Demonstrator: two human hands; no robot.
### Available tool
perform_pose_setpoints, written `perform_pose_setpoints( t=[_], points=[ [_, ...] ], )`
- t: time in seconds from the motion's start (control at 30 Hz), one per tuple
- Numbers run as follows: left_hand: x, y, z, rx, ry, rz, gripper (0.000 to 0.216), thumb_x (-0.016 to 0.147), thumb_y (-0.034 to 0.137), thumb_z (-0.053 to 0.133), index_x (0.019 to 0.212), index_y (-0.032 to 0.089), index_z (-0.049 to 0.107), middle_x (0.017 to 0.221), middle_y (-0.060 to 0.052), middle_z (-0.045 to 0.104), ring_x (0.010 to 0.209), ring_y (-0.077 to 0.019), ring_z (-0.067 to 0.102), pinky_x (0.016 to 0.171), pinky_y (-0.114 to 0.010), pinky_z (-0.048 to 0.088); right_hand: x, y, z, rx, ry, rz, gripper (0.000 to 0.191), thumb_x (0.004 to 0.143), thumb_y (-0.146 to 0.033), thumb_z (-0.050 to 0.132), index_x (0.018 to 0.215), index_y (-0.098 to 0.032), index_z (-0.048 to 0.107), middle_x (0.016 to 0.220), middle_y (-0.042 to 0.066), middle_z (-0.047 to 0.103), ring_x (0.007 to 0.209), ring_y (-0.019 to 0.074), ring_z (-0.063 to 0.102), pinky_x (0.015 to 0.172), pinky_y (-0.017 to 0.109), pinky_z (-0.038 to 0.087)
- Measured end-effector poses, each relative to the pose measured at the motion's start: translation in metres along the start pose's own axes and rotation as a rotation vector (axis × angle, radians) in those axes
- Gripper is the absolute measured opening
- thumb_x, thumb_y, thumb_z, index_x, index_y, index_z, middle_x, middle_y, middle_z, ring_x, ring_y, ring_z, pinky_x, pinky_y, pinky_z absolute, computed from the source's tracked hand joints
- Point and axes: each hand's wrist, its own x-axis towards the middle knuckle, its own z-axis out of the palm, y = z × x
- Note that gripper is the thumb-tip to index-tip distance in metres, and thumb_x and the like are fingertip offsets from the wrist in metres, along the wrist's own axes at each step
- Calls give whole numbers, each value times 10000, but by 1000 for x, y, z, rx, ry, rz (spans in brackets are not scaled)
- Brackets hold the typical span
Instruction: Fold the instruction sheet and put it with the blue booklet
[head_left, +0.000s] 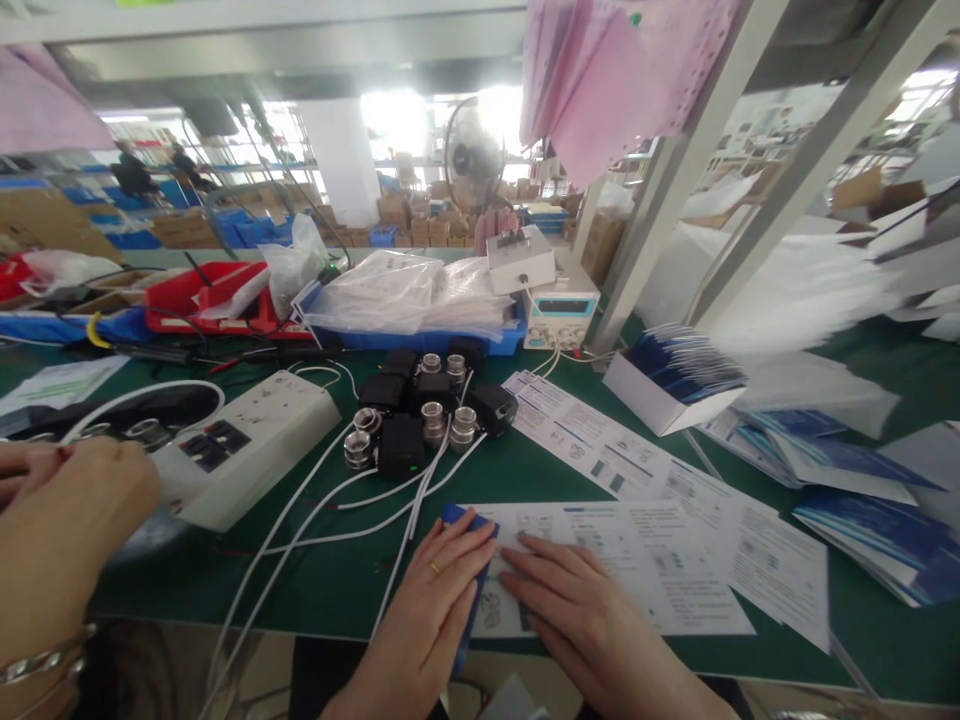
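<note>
- Pressing flat, the left hand (431, 610) lies with fingers spread on a blue-edged folded leaflet (472, 570) at the green table's (322, 580) near edge.
- Right hand (581, 605) rests beside it, fingers extended on the printed sheet (637, 560), grasping nothing.
- A co-worker's hand (64, 520) hovers left, near the white power strip (247, 440).

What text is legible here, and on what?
None can be read.
Leaflet under the left hand and right hand: print too small and blurred.
Sheets behind it: blurred.
Power supply display: unreadable.
Power strip: no legible marking.
</note>
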Motion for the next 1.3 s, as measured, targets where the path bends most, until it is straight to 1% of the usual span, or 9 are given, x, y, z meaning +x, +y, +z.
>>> perform_pose_setpoints(
  t=[0.1, 0.23, 0.33, 0.43, 0.53, 0.67, 0.83, 1.03, 1.3],
  points=[
    [2, -3, 19, 69, 110, 20, 481, 995, 108, 402, 1412, 280, 570, 1450, -47, 624, 1428, -202, 513, 1213, -483, 427, 1, 3, 3, -10, 23, -16, 510, 907, -26, 458, 1349, -211, 634, 1434, 70, 587, 1360, 261, 517, 1101, 444, 502],
    [7, 3, 28, 83, 203, -81, 368, 980, 105, 399, 1207, 215, 668, 1335, -96, 688, 1370, -228, 576, 1154, -486, 508, -1, 3, 6, 2, 96, -12, 476, 929, -16, 423, 1322, -160, 649, 1417, 95, 597, 1349, 246, 529, 1094, 395, 515],
    [9, 4, 22, 81, 131, -69, 305, 997, 165, 449, 1157, 227, 701, 1294, -85, 713, 1358, -243, 587, 1175, -522, 477, -2, 2, 6, 40, 142, -6, 468, 932, -21, 431, 1321, -160, 651, 1404, 101, 607, 1332, 239, 547, 1093, 379, 513],
    [10, 3, 13, 152, 28, -12, 342, 1001, 188, 468, 1264, 252, 678, 1362, -56, 686, 1380, -246, 566, 1183, -551, 451, -2, 2, 7, 61, 151, 3, 475, 929, -24, 444, 1329, -176, 649, 1403, 91, 610, 1330, 232, 549, 1104, 371, 500],
    [11, 3, 13, 267, -27, 49, 402, 1001, 189, 462, 1368, 245, 618, 1446, -53, 625, 1409, -249, 535, 1164, -544, 474, -2, 2, 7, 58, 148, 4, 483, 931, -25, 429, 1339, -171, 643, 1415, 89, 600, 1342, 230, 538, 1109, 373, 495],
    [12, 2, 24, 421, 18, 93, 434, 982, 173, 463, 1394, 199, 599, 1465, -78, 604, 1399, -287, 543, 1112, -536, 529, -1, 2, 5, 29, 138, -6, 490, 929, -18, 396, 1324, -159, 650, 1425, 85, 592, 1346, 221, 533, 1102, 358, 500],
    [11, 0, 34, 473, 52, 74, 479, 971, 161, 466, 1441, 198, 552, 1469, -88, 601, 1393, -287, 550, 1110, -531, 529, 0, 2, 2, 41, 150, -16, 480, 923, -18, 409, 1314, -151, 654, 1399, 95, 613, 1332, 224, 547, 1097, 353, 503],
    [12, 1, 36, 566, 53, 71, 453, 980, 168, 444, 1415, 179, 566, 1488, -75, 584, 1381, -295, 560, 1076, -536, 555, 1, 0, 0, 33, 137, -12, 474, 932, -16, 391, 1304, -139, 658, 1397, 94, 614, 1336, 222, 542, 1109, 357, 496],
    [12, 2, 37, 570, 86, 76, 435, 997, 187, 422, 1402, 184, 581, 1474, -79, 598, 1363, -281, 578, 1064, -521, 565, 0, 1, 3, 51, 147, -13, 467, 927, -13, 396, 1294, -142, 655, 1400, 91, 611, 1339, 223, 538, 1100, 369, 504]
  ],
)
